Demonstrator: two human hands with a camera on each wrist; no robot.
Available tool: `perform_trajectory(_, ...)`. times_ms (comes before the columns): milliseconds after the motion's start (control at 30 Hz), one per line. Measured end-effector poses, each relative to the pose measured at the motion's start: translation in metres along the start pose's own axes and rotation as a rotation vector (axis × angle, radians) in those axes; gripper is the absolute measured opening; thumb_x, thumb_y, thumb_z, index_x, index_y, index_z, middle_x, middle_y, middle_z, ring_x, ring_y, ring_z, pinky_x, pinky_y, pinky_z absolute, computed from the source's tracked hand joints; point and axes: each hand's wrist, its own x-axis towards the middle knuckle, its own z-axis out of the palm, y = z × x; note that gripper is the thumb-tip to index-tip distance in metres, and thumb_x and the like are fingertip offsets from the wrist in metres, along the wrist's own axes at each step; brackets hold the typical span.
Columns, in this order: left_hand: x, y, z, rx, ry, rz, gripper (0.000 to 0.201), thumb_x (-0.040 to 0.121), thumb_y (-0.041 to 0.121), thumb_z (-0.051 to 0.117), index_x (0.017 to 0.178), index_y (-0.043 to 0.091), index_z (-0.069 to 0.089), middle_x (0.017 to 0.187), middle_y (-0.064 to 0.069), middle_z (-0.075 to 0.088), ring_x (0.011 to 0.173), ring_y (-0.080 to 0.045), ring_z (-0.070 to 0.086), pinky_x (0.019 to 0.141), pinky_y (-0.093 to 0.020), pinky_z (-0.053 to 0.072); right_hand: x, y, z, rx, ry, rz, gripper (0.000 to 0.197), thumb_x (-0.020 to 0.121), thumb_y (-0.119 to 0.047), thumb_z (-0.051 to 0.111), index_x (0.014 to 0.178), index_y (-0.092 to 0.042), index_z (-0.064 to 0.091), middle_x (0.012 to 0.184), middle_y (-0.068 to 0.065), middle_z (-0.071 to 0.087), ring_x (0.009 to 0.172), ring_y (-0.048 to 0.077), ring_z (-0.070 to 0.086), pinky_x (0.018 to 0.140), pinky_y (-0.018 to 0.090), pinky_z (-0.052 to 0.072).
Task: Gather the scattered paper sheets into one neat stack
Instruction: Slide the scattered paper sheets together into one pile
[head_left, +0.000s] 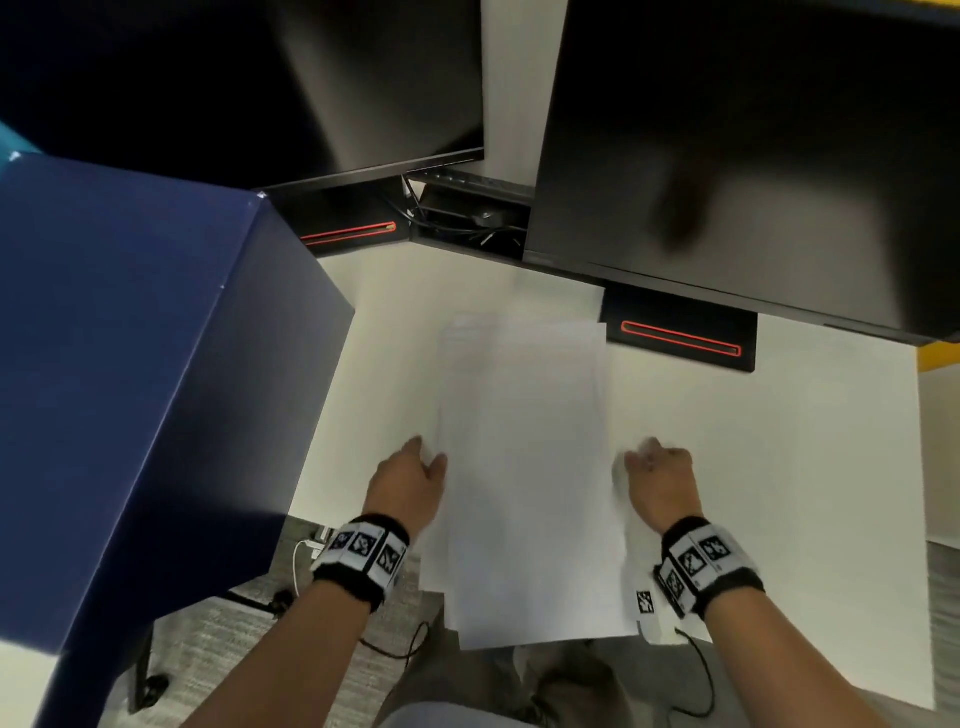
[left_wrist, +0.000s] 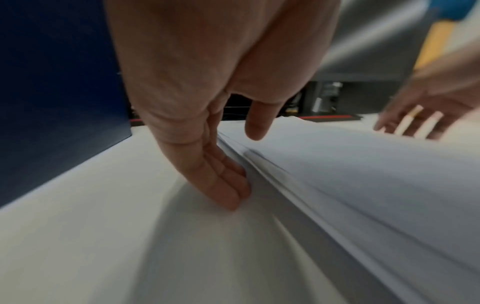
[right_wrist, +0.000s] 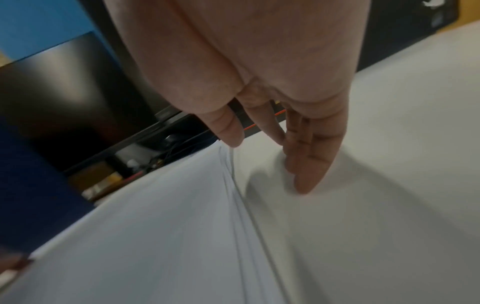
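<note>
A stack of white paper sheets (head_left: 524, 467) lies lengthwise on the white desk (head_left: 779, 467), and its near end overhangs the desk's front edge. The sheet edges are slightly staggered at the far end. My left hand (head_left: 415, 478) is against the stack's left edge. In the left wrist view its straight fingers (left_wrist: 228, 185) press on that edge of the stack (left_wrist: 350, 185), with the thumb just above the top sheet. My right hand (head_left: 660, 473) stands at the right edge. Its fingers (right_wrist: 306, 170) point down onto the desk beside the paper (right_wrist: 155, 226), thumb touching the edge.
A large dark blue box (head_left: 130, 364) crowds the desk's left side. Two dark monitors (head_left: 311, 78) (head_left: 753, 156) hang over the back, their black bases (head_left: 680, 338) with red strips just beyond the stack. Cables lie between them. Bare desk stretches to the right.
</note>
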Motion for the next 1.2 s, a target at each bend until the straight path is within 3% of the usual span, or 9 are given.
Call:
perform_trajectory(100, -0.023, 0.0, 0.023, 0.144, -0.032, 0.084, 0.051, 0.105, 0.034, 0.036, 0.146, 0.005, 0.04, 0.135, -0.018, 0.057, 0.12, -0.033, 0.058, 0.1, -0.038, 0.047, -0.024, 0.009, 0.02, -0.253, -0.126, -0.062, 0.047, 0.101, -0.031, 0.041, 0.127, 0.008, 0.044, 0.123, 0.025, 0.044, 0.102, 0.039, 0.058, 0.092, 0.035, 0.045)
perform_trajectory(200, -0.033, 0.013, 0.031, 0.047, -0.019, 0.095, 0.048, 0.107, 0.024, 0.035, 0.15, 0.002, 0.037, 0.142, -0.024, 0.047, 0.125, -0.034, 0.052, 0.105, -0.031, 0.038, -0.035, -0.002, 0.026, -0.256, -0.161, -0.095, 0.049, 0.103, -0.03, 0.037, 0.137, 0.004, 0.04, 0.131, 0.025, 0.046, 0.115, 0.038, 0.055, 0.097, 0.035, 0.043)
perform_trajectory(367, -0.049, 0.001, 0.018, 0.113, 0.063, 0.003, 0.039, 0.1, 0.034, 0.047, 0.124, 0.007, 0.062, 0.113, -0.017, 0.069, 0.102, -0.033, 0.065, 0.09, -0.036, 0.053, -0.043, 0.016, -0.002, -0.256, -0.067, -0.09, 0.034, 0.103, -0.024, 0.035, 0.111, 0.002, 0.057, 0.112, 0.024, 0.056, 0.091, 0.029, 0.054, 0.077, 0.026, 0.037)
perform_trajectory(500, -0.073, 0.001, 0.025, 0.1, 0.0, 0.001, 0.032, 0.098, 0.031, 0.052, 0.099, 0.013, 0.078, 0.095, -0.013, 0.077, 0.085, -0.031, 0.072, 0.083, -0.032, 0.058, -0.063, 0.031, 0.014, -0.489, -0.135, -0.143, 0.033, 0.1, -0.022, 0.036, 0.108, 0.001, 0.059, 0.106, 0.022, 0.063, 0.099, 0.037, 0.061, 0.072, 0.032, 0.039)
perform_trajectory(667, -0.086, -0.008, 0.027, 0.03, 0.008, -0.054, 0.045, 0.098, 0.044, 0.049, 0.078, 0.012, 0.074, 0.068, -0.003, 0.071, 0.064, -0.02, 0.066, 0.066, -0.026, 0.052, -0.073, 0.044, 0.006, -0.476, -0.096, -0.138, 0.035, 0.101, -0.021, 0.034, 0.1, 0.0, 0.062, 0.102, 0.02, 0.065, 0.096, 0.036, 0.061, 0.071, 0.03, 0.038)
perform_trajectory(800, -0.092, -0.007, 0.033, 0.021, -0.041, -0.046, 0.043, 0.098, 0.037, 0.054, 0.071, 0.009, 0.073, 0.064, -0.004, 0.069, 0.06, -0.021, 0.066, 0.065, -0.025, 0.054, -0.081, 0.05, 0.009, -0.533, -0.231, -0.152, 0.041, 0.103, -0.019, 0.028, 0.086, -0.004, 0.062, 0.101, 0.013, 0.068, 0.089, 0.025, 0.062, 0.072, 0.023, 0.036)
perform_trajectory(933, -0.08, -0.002, 0.026, 0.007, 0.001, -0.09, 0.039, 0.095, 0.043, 0.052, 0.084, 0.014, 0.076, 0.08, -0.005, 0.076, 0.071, -0.021, 0.07, 0.075, -0.028, 0.057, -0.072, 0.037, -0.001, -0.419, -0.249, -0.061, 0.048, 0.1, -0.033, 0.036, 0.097, 0.001, 0.069, 0.103, 0.014, 0.071, 0.082, 0.024, 0.06, 0.075, 0.026, 0.044)
perform_trajectory(1066, -0.045, 0.01, 0.013, -0.179, 0.16, -0.164, 0.05, 0.093, 0.052, 0.052, 0.123, 0.014, 0.067, 0.113, -0.002, 0.072, 0.105, -0.023, 0.067, 0.097, -0.034, 0.05, -0.035, 0.016, -0.019, -0.184, -0.071, 0.001, 0.059, 0.096, -0.043, 0.048, 0.138, -0.001, 0.05, 0.141, 0.018, 0.052, 0.128, 0.032, 0.049, 0.105, 0.032, 0.037)
perform_trajectory(1200, -0.004, 0.045, 0.027, -0.252, 0.271, -0.198, 0.072, 0.088, 0.061, 0.053, 0.135, 0.006, 0.056, 0.13, -0.011, 0.061, 0.118, -0.028, 0.059, 0.1, -0.036, 0.046, -0.009, -0.025, -0.001, -0.186, -0.01, 0.013, 0.083, 0.087, -0.055, 0.056, 0.144, 0.001, 0.036, 0.144, 0.021, 0.039, 0.132, 0.037, 0.037, 0.107, 0.042, 0.035)
